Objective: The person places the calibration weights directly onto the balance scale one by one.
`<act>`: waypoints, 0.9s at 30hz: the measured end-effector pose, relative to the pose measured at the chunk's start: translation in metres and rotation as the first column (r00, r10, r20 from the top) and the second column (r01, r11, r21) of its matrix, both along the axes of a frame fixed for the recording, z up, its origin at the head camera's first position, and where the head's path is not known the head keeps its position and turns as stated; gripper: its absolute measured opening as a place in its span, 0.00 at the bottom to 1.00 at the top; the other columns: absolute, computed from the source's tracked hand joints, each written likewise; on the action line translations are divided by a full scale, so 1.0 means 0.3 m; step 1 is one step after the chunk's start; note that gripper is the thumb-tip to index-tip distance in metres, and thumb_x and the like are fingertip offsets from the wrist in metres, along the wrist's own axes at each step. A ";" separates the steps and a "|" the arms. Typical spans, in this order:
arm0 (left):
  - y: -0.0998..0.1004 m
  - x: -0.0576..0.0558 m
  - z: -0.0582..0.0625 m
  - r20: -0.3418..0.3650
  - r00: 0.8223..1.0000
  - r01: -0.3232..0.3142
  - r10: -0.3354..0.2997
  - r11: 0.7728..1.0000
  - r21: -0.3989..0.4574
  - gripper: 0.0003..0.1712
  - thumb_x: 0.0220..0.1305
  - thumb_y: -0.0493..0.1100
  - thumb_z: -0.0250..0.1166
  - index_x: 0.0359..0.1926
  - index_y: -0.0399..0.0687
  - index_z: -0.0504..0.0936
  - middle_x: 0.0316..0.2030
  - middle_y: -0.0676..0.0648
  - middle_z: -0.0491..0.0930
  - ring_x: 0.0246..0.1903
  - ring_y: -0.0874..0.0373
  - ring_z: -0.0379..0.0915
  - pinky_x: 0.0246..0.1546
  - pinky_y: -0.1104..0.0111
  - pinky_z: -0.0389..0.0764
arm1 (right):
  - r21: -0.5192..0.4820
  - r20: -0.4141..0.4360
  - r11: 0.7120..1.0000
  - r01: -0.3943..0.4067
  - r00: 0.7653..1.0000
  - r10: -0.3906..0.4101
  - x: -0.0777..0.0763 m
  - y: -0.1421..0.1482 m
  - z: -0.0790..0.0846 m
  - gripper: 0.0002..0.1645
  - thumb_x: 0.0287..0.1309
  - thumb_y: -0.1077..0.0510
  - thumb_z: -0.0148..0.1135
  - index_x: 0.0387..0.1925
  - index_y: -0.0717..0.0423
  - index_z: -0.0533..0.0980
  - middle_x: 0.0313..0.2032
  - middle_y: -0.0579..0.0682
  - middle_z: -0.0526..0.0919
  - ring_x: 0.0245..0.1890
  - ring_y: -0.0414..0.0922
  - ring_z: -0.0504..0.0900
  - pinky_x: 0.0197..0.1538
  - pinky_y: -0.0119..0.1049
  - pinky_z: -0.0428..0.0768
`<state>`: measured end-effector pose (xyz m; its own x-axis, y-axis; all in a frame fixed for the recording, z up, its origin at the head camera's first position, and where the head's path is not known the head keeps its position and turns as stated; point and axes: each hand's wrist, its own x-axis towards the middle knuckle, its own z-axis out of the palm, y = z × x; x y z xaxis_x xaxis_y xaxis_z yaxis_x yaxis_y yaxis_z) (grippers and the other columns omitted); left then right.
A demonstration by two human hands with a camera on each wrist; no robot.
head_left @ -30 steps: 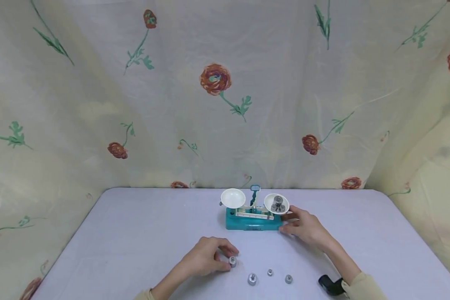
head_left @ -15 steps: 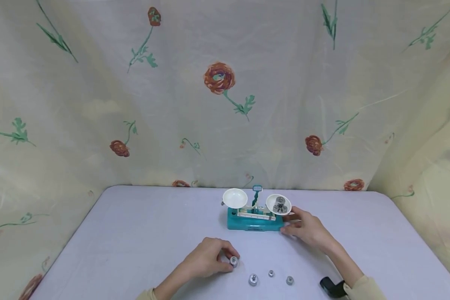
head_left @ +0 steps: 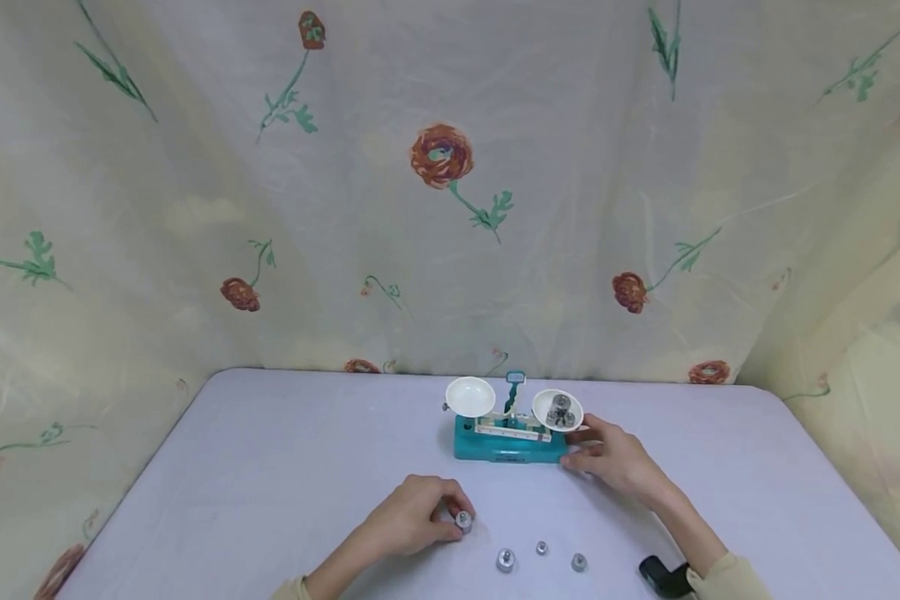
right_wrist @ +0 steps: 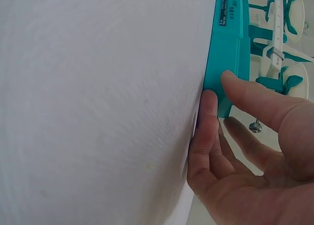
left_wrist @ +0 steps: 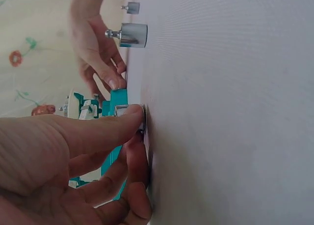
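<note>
My left hand (head_left: 416,517) pinches a small silver knobbed weight (head_left: 463,522) between thumb and fingers, close over the tabletop. In the left wrist view the thumb lies across the weight (left_wrist: 128,111), covering much of it. A teal balance scale (head_left: 495,450) with two white pans stands at the back. My right hand (head_left: 618,458) holds the right end of its base, and the right wrist view has the thumb against the teal base (right_wrist: 223,53). Several silver weights (head_left: 560,411) sit in the right pan (head_left: 537,407); the left pan (head_left: 470,397) is bare and rides higher.
In front of the scale stand three loose weights: a larger one (head_left: 506,561), a tiny one (head_left: 542,548) and a small one (head_left: 579,562). A black object (head_left: 663,577) is beside the right sleeve (head_left: 727,577). A floral curtain (head_left: 435,275) hangs behind the table.
The left fingers have drawn in closer around the weight. My right hand stays at the scale's base. The whole head view has shifted slightly.
</note>
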<state>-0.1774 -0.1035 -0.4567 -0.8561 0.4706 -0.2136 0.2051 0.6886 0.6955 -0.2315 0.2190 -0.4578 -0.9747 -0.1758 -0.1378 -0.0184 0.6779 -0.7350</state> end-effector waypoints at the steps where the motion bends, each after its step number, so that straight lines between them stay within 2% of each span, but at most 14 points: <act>1: -0.003 0.001 0.001 -0.001 1.000 -0.001 0.001 1.000 0.002 0.11 0.64 0.38 0.78 0.45 0.54 0.90 0.36 0.57 0.86 0.28 0.65 0.70 0.30 0.76 0.72 | 0.000 -0.002 1.000 -0.001 1.000 0.001 0.000 0.000 0.000 0.45 0.64 0.55 0.76 0.76 0.66 0.67 0.64 0.68 0.83 0.57 0.57 0.88 0.62 0.55 0.87; 10: -0.030 0.006 0.017 -0.037 0.999 -0.023 0.024 0.999 0.040 0.11 0.64 0.39 0.78 0.46 0.53 0.90 0.38 0.55 0.87 0.29 0.65 0.72 0.31 0.75 0.74 | -0.007 0.011 1.000 0.003 1.000 -0.003 0.003 -0.005 -0.004 0.45 0.64 0.55 0.76 0.76 0.66 0.67 0.64 0.68 0.83 0.56 0.56 0.88 0.61 0.54 0.87; 15: -0.046 0.002 0.051 -0.047 0.997 -0.059 0.063 0.996 0.067 0.11 0.66 0.39 0.76 0.48 0.53 0.88 0.45 0.50 0.89 0.33 0.61 0.76 0.35 0.71 0.79 | -0.006 0.009 1.000 0.006 1.000 -0.006 0.002 -0.005 -0.005 0.44 0.65 0.55 0.76 0.75 0.65 0.68 0.64 0.67 0.83 0.56 0.55 0.88 0.60 0.54 0.87; 20: -0.062 -0.003 0.095 -0.118 0.990 -0.068 0.078 0.994 0.085 0.12 0.67 0.39 0.76 0.50 0.51 0.88 0.47 0.47 0.90 0.34 0.60 0.77 0.36 0.72 0.80 | -0.007 0.014 1.000 0.009 1.000 -0.009 -0.001 -0.005 -0.008 0.45 0.65 0.55 0.76 0.76 0.65 0.66 0.64 0.68 0.83 0.57 0.57 0.88 0.61 0.54 0.87; 27: -0.077 -0.003 0.133 -0.223 0.966 -0.095 0.128 0.983 0.155 0.12 0.69 0.41 0.75 0.51 0.49 0.87 0.48 0.47 0.90 0.37 0.59 0.79 0.37 0.73 0.80 | -0.006 0.018 1.000 0.006 1.000 -0.006 -0.002 -0.006 -0.007 0.46 0.66 0.55 0.76 0.77 0.67 0.65 0.64 0.68 0.82 0.57 0.56 0.88 0.61 0.54 0.87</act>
<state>-0.1783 -0.1267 -0.4169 -0.9229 0.3807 0.0578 0.2991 0.6141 0.7304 -0.2320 0.2172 -0.4599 -0.9731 -0.1710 -0.1542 -0.0012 0.6734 -0.7393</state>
